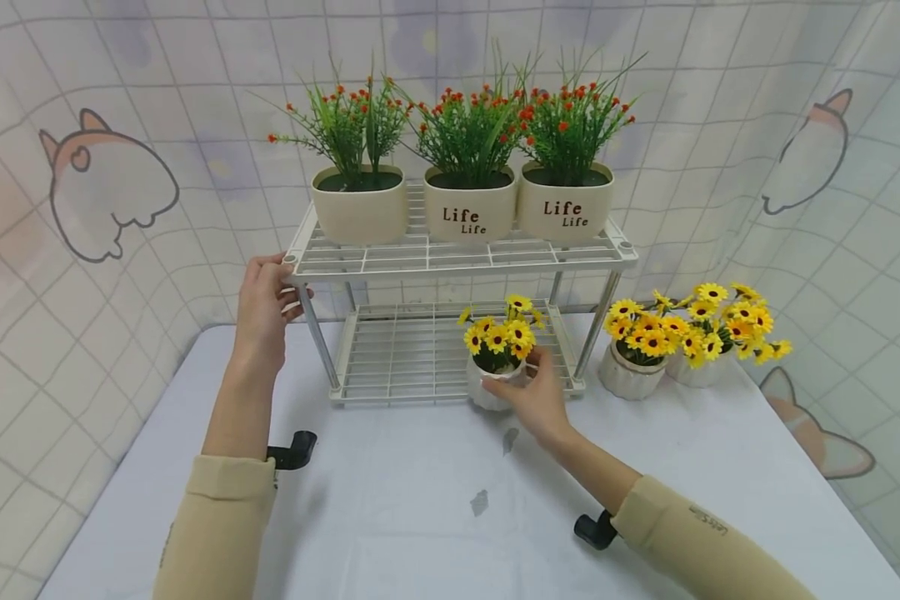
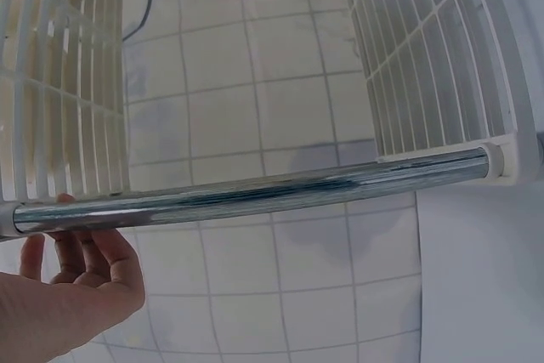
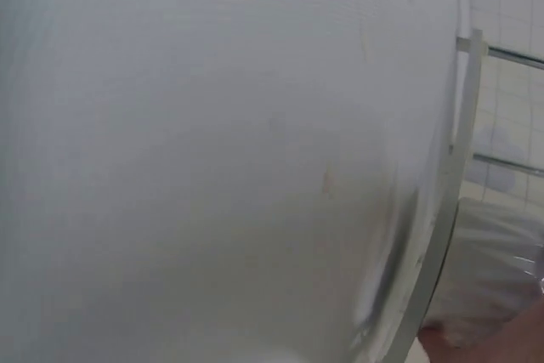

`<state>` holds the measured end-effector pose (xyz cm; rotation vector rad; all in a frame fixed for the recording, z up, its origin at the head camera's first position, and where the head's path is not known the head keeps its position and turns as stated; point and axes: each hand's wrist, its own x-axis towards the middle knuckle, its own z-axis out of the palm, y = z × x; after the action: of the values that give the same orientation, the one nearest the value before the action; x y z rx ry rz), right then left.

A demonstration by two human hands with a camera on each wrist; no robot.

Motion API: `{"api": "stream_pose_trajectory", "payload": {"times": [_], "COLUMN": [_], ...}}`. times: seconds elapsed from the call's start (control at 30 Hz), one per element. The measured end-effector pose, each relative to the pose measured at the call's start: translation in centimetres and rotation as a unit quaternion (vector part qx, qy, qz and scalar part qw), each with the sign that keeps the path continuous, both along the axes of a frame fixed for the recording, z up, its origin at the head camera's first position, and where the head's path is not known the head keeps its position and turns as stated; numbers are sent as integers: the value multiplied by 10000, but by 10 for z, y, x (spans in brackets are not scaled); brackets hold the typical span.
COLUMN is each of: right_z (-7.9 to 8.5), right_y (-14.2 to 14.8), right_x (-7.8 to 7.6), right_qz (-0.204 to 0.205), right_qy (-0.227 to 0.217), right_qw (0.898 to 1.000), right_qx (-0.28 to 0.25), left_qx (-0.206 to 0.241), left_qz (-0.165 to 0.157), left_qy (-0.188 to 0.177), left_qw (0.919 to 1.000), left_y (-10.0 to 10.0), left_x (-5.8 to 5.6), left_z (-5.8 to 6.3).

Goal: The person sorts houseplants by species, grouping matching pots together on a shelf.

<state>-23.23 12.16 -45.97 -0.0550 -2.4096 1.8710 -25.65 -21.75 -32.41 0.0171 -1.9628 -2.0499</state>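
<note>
A two-tier white wire rack (image 1: 397,271) with metal posts stands on the table. My left hand (image 1: 261,312) grips its upper left front corner, thumb near the top and fingers around the post (image 2: 255,197). With my right hand (image 1: 536,400) I hold a small white flowerpot (image 1: 483,390) of yellow daisy-like flowers, thumb in front and fingers at its right side. That pot is at the front edge of the lower shelf (image 1: 390,358), right of its middle. Whether its base touches the shelf I cannot tell. The right wrist view shows only part of the pot (image 3: 489,269).
Three cream oval planters (image 1: 470,208) with red-flowered green plants line the upper shelf. Two more white pots of yellow flowers, a nearer one (image 1: 630,375) and one behind it (image 1: 701,367), stand right of the rack. A patterned cloth (image 1: 195,167) hangs behind the white-covered table (image 1: 420,517).
</note>
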Motion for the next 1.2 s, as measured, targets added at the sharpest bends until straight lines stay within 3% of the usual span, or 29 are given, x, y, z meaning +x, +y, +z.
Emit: {"api": "stream_pose_trajectory", "payload": {"times": [0.27, 0.57, 0.8, 1.2], "right_z": [-3, -3, -1, -4], "right_y": [-20, -44, -64, -103], "right_x": [-2, -14, -21, -36], "right_qz": [256, 345, 449, 648], "right_qy": [167, 256, 46, 78], "right_qw": [9995, 9989, 9990, 9976], "right_qx": [-74, 198, -76, -215], "left_qx": [-36, -19, -139, -160], "left_qz": [45, 28, 29, 37], "left_qy": [31, 67, 52, 30], "left_qw": [10000, 10000, 9999, 9999], "left_y": [0, 0, 0, 0], "left_x": [2, 1, 1, -1], "left_z": [2, 0, -1, -2]}}
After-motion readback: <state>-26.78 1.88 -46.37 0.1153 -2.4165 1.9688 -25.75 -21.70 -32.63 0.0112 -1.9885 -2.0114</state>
